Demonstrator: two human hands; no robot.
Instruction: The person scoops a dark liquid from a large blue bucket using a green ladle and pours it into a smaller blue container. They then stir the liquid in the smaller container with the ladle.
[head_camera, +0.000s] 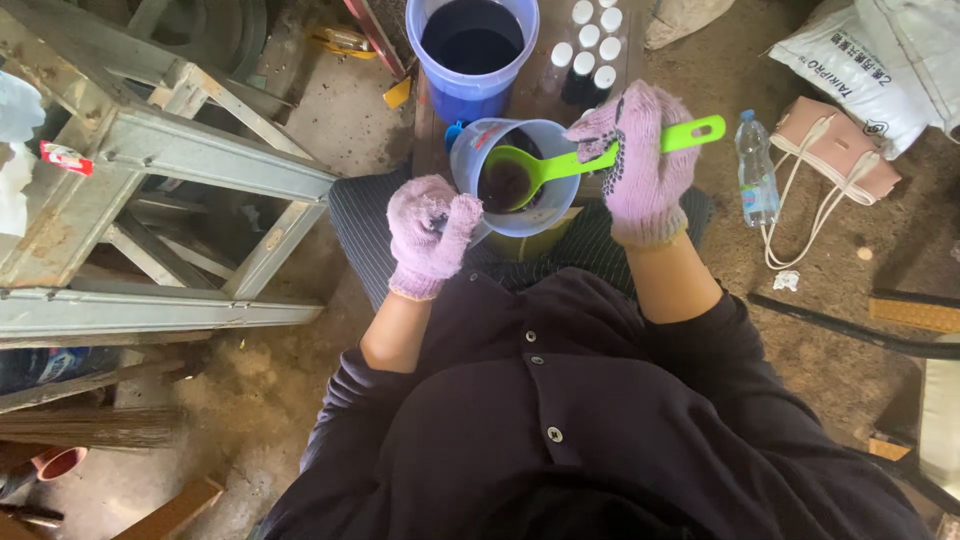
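My left hand (430, 232), in a pink knitted glove, grips the handle of a blue measuring jug (553, 140) held over my lap. The jug holds dark liquid. My right hand (643, 160), also gloved in pink, holds a bright green ladle (560, 166) by its handle. The ladle's bowl sits inside the jug, dipped in the dark liquid. A yellowish container (530, 243) shows just under the jug.
A blue bucket (470, 85) of dark liquid stands ahead, with several white-capped small bottles (590, 45) beside it. A grey metal frame (150, 170) fills the left. At right lie a plastic water bottle (752, 160), a pink bag (845, 150) and a white sack (880, 60) on the dirt floor.
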